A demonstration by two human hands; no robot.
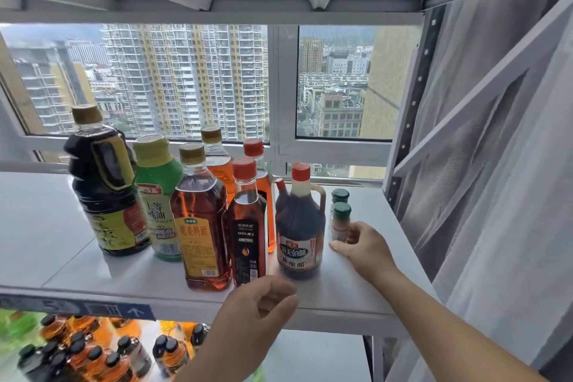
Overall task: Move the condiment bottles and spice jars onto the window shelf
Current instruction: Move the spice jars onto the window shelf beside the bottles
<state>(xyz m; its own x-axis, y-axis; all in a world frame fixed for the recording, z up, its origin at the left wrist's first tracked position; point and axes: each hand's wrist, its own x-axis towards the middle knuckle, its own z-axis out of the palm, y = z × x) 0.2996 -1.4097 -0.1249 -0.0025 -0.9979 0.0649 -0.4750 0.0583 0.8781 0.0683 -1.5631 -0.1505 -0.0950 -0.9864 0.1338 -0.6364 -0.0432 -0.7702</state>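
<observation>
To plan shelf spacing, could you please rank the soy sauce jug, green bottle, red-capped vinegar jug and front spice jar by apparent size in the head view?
1. soy sauce jug
2. green bottle and red-capped vinegar jug look alike; the jug stands nearer, so unranked
3. front spice jar

I've got the bottles [198, 226] upright, clustered on the window shelf [40, 226], two green-capped spice jars [340, 222] just right.
</observation>
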